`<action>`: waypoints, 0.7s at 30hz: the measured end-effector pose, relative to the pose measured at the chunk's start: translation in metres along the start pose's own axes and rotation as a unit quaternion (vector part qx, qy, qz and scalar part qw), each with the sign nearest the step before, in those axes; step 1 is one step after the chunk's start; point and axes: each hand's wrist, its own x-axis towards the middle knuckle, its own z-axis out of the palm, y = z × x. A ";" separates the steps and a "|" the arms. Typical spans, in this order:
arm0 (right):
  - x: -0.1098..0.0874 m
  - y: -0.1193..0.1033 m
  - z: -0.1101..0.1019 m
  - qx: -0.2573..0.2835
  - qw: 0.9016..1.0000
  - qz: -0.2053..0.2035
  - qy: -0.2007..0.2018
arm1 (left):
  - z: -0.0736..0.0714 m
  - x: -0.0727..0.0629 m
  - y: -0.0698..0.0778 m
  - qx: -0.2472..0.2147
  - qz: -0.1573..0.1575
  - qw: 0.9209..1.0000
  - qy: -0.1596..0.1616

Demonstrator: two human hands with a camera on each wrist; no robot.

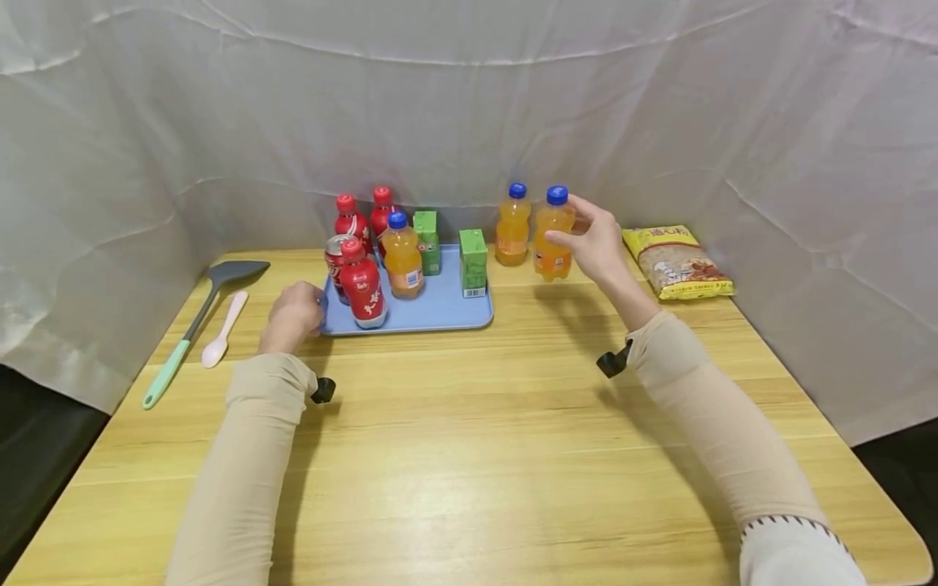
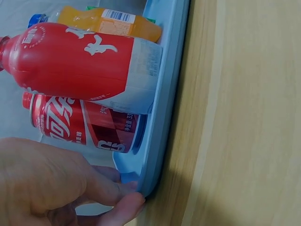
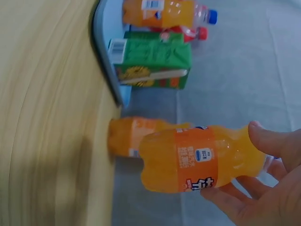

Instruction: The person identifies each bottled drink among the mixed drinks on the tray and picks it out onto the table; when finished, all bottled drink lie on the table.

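My right hand (image 1: 597, 244) grips an orange soda bottle (image 1: 554, 236) with a blue cap, thumb on one side and fingers on the other. In the right wrist view its base hangs clear of the tabletop. A second orange soda bottle (image 1: 512, 228) stands just left of it, outside the tray. At the blue tray (image 1: 432, 313), my left hand (image 1: 291, 313) pinches the left rim near the front corner. On the tray are red bottles (image 1: 362, 285), a cola can (image 2: 84, 123), another orange soda bottle (image 1: 404, 259) and green drink cartons (image 1: 473, 262).
A yellow bag of pasta (image 1: 677, 262) lies at the back right. To the left are a dark spatula (image 1: 198, 313) with a mint handle and a pale pink spoon (image 1: 223, 332). Grey cloth (image 1: 440, 122) hangs behind the wooden table (image 1: 440, 439).
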 end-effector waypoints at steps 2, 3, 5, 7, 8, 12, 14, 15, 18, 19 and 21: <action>0.006 0.004 0.000 0.001 1.000 0.010 0.003 | 0.000 0.000 0.001 0.009 -0.001 1.000 0.003; 0.009 0.006 0.001 0.003 1.000 0.015 0.005 | 0.000 -0.001 0.001 0.010 -0.002 1.000 0.005; 0.015 0.011 0.002 0.009 1.000 0.023 0.011 | 0.000 -0.001 0.001 0.011 -0.003 1.000 0.005; 0.022 0.017 0.004 0.014 0.999 0.028 0.019 | 0.000 -0.001 0.000 0.009 -0.004 1.000 0.001; 0.026 0.020 0.006 0.015 0.999 0.029 0.022 | 0.000 0.000 0.000 0.008 -0.004 1.000 0.001; 0.040 0.032 0.010 0.005 0.999 0.032 0.034 | 0.001 -0.001 -0.002 -0.001 -0.007 1.000 -0.007; 0.045 0.038 0.012 0.000 0.998 0.037 0.040 | 0.001 -0.001 -0.003 -0.003 -0.008 1.000 -0.004; 0.048 0.041 0.012 -0.001 0.998 0.042 0.043 | 0.001 -0.001 -0.002 -0.003 -0.008 1.000 -0.003; 0.055 0.047 0.014 0.001 0.997 0.061 0.048 | 0.001 -0.002 -0.002 -0.001 -0.008 1.000 0.001; 0.058 0.049 0.014 0.003 0.997 0.065 0.049 | 0.001 -0.002 -0.001 -0.001 -0.008 1.000 0.002; 0.062 0.052 0.015 0.007 0.996 0.073 0.051 | 0.001 -0.002 -0.001 0.000 -0.005 1.000 0.006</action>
